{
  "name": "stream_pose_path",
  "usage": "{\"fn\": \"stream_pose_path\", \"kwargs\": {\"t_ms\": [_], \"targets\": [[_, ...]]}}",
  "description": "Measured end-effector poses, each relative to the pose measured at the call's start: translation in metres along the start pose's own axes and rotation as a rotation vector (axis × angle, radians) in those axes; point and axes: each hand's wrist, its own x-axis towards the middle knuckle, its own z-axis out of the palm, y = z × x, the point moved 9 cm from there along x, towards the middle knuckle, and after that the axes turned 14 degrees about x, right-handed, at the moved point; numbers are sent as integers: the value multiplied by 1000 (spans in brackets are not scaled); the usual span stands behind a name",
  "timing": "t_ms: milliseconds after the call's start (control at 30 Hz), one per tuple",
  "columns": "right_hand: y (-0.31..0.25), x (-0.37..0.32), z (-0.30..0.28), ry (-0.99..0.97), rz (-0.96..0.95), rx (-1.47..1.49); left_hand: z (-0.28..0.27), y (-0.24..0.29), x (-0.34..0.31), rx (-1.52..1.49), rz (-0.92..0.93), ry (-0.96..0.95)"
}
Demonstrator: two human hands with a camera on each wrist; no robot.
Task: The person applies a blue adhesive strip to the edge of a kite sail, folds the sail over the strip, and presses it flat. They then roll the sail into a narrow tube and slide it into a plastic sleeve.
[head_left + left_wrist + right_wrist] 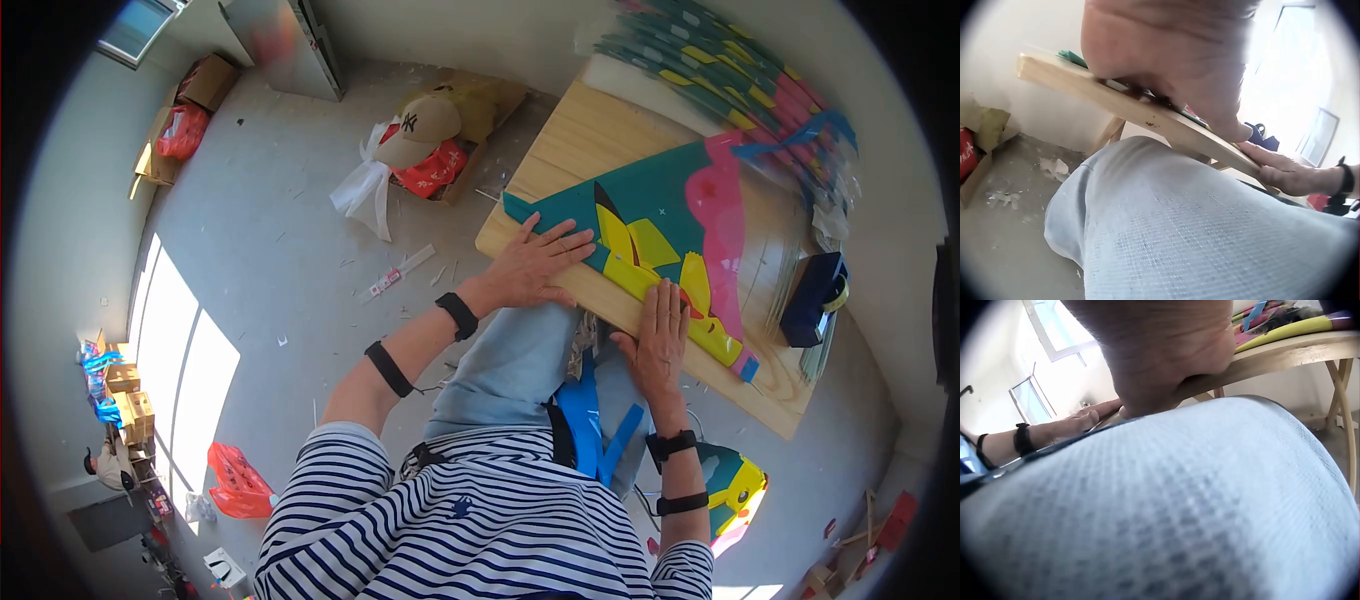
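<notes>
Striped shirt cloth (470, 530) is filling the bottom of the head view; ahead, one green, yellow and pink sheet (655, 190) is lying on one wooden bench (555, 140), its long yellow edge running along the bench's near side. Most of the sheet is lying beyond both hands, which are resting on it with straight fingers, gripping nothing: the left hand (540, 262) is nearer the narrow green tip, the right hand (660, 340) nearer the pink end. One bundle of similar sheets (700, 60), too overlapped for counting, and one dark blue tape holder (808, 300) are sitting farther right. In the left wrist view, pale trousers (1147, 206) are showing below the bench. In the right wrist view, the right hand is hiding its own fingertips.
</notes>
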Motion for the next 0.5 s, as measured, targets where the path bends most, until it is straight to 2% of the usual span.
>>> {"fn": "stream_pose_path", "kwargs": {"t_ms": [100,167,400,467,500], "targets": [[2,-1,1,-4,8,9,4,-12,-6,-67,32,9],[2,0,1,-5,10,8,-3,-32,-19,139,-40,34],[3,-2,1,4,10,19,-9,-78,-42,230,-137,5],[4,-4,1,23,12,41,-24,-98,-46,226,-299,131],[4,-2,0,35,3,60,-25,-101,-35,232,-292,137]]}}
